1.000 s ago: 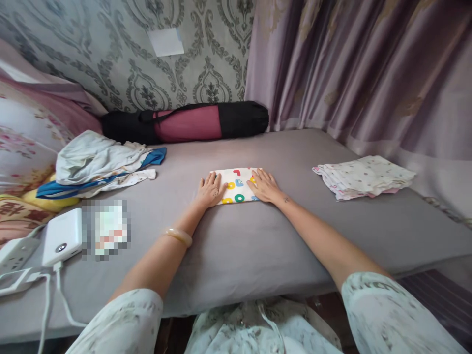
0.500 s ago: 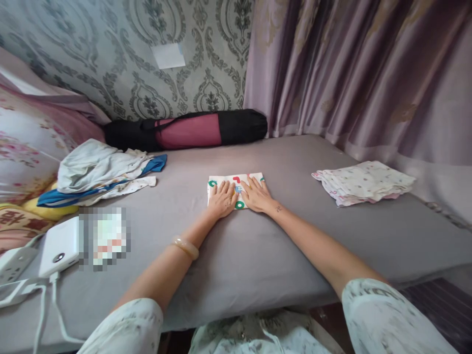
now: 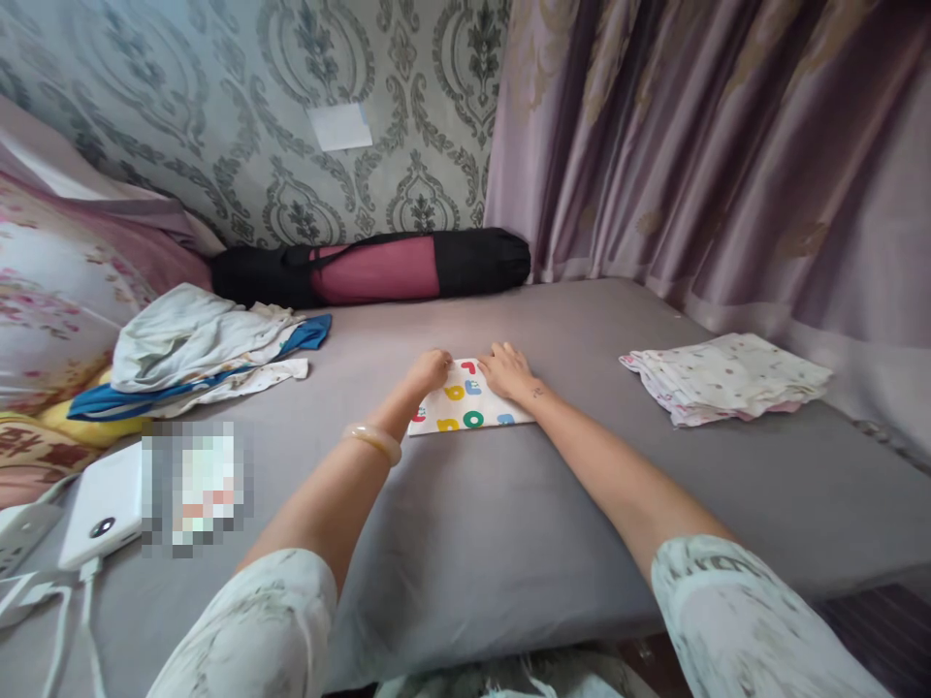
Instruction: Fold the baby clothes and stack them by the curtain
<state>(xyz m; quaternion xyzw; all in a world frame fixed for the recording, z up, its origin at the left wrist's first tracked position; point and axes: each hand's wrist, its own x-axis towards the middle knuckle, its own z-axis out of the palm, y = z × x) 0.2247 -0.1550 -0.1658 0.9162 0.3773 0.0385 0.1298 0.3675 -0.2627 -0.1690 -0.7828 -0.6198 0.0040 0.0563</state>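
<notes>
A folded white cloth [image 3: 472, 396] printed with colourful letters lies flat on the grey sheet in front of me. My left hand [image 3: 432, 370] is closed at its far left edge, the fingertips partly hidden behind the hand. At the far right edge, my right hand [image 3: 507, 371] has its fingers bent over the cloth, gripping the border. A pale bangle [image 3: 373, 442] circles my left wrist.
A stack of folded printed cloths [image 3: 731, 376] lies to the right. On the left are rumpled clothes [image 3: 193, 334], a white power bank [image 3: 102, 509] with cables, and a power strip [image 3: 21, 538]. A long black and maroon bag [image 3: 374, 269] rests along the wall.
Both hands were flat on the cloth with fingers spread; now they are bent at its far edge. More of the letter print shows. The view has shifted slightly.
</notes>
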